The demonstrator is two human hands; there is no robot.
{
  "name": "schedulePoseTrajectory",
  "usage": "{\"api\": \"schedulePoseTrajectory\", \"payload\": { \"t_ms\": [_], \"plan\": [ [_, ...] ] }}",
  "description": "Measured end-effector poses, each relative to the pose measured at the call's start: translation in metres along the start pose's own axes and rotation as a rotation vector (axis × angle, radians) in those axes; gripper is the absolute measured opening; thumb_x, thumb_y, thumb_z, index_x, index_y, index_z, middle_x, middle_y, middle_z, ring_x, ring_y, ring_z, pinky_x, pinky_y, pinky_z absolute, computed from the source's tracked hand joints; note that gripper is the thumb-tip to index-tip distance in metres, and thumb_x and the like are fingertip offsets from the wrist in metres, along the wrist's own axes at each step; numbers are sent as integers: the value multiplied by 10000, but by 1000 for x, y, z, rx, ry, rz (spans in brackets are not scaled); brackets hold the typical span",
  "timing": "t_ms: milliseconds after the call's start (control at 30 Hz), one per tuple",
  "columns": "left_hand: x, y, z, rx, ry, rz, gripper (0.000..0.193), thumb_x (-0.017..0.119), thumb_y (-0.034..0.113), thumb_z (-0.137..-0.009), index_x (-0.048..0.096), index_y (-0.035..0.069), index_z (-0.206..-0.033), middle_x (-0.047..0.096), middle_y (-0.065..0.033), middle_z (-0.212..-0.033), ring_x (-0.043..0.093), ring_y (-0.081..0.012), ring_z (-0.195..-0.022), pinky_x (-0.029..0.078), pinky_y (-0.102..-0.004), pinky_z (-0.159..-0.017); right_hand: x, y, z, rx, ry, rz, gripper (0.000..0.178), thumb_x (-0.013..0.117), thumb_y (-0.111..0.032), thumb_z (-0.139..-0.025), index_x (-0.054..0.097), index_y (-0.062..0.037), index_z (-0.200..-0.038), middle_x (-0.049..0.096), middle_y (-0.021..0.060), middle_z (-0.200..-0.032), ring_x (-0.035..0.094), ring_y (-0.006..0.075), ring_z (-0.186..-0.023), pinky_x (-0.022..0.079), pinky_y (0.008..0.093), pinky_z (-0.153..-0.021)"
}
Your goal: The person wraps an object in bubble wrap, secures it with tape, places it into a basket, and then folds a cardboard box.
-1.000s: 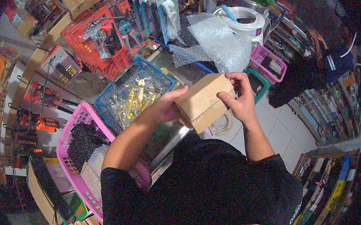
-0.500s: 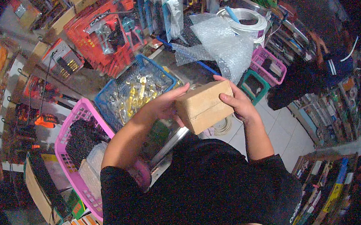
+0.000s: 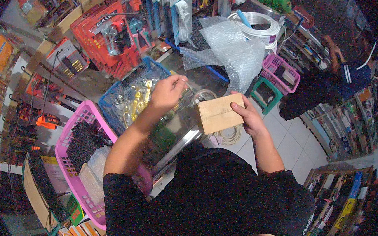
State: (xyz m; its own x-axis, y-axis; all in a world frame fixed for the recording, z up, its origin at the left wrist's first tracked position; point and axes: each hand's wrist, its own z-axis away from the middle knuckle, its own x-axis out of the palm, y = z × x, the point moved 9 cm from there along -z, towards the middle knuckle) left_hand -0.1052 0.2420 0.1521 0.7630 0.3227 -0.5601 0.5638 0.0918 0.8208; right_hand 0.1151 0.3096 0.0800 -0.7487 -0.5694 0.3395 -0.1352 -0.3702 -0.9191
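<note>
A small brown cardboard box is in front of me, gripped at its right edge by my right hand. The thumb presses on its upper face while the other fingers go out of sight behind it. Apart from the box, to its upper left, my left hand has its fingers curled and pinched together; whatever they may hold is too small to make out. Below that hand stands a blue basket with many gold-coloured metal pieces in clear bags.
A pink basket with dark and wrapped goods stands at left. Bubble wrap lies ahead, beside a white cable coil. Green and pink small baskets stand at right. Another person is at far right by shelves.
My left hand has let go of the box and moved up and left, over the blue basket. The box has turned in my right hand, so its broad face shows more flatly.
</note>
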Motion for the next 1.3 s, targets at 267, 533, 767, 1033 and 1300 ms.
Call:
{"api": "schedulePoseTrajectory", "payload": {
  "t_ms": [267, 533, 767, 1033, 1300],
  "plan": [
    [-9, 93, 77, 142, -356, -800, 410, 523, 353, -838, 515, 41, -1105, 594, -191, -976, 576, -360, -899, 473, -429, -766, -19, 32, -5, 222, 16, -117, 494, 555, -381, -841, 459, -66, -1208, 554, 91, -1145, 559, 208, -1009, 443, 342, -857],
    [27, 82, 199, 41, -606, -389, 473, 491, 380, -868, 471, 40, -1195, 565, -181, -1069, 554, -339, -970, 448, -420, -839, -5, 64, -10, 351, -127, -359, 482, 569, -364, -838, 468, -60, -1199, 575, 84, -1116, 576, 213, -986, 470, 365, -814],
    [48, 53, 199, -155, -364, -103, 423, 481, 329, -887, 461, 55, -1208, 512, -177, -1183, 510, -306, -1076, 408, -395, -913, 16, 74, -13, 299, -134, -249, 454, 568, -329, -848, 464, -60, -1199, 566, 84, -1127, 562, 198, -1010, 458, 354, -840],
    [51, -4, 212, -50, 291, 61, 426, 598, 118, -792, 445, 13, -1175, 488, -166, -1157, 482, -307, -1053, 422, -361, -840, 56, 52, -10, 209, -75, 81, 528, 655, -264, -790, 444, -12, -1203, 570, 105, -1089, 557, 189, -984, 436, 306, -843],
    [27, -27, 219, -28, 629, 196, 629, 659, 96, -727, 344, 8, -1264, 366, -197, -1224, 381, -324, -1138, 378, -378, -901, 57, 78, 15, 231, -76, 303, 638, 698, -310, -750, 425, -6, -1240, 558, 120, -1108, 539, 193, -1007, 418, 305, -854]
  ]
}}
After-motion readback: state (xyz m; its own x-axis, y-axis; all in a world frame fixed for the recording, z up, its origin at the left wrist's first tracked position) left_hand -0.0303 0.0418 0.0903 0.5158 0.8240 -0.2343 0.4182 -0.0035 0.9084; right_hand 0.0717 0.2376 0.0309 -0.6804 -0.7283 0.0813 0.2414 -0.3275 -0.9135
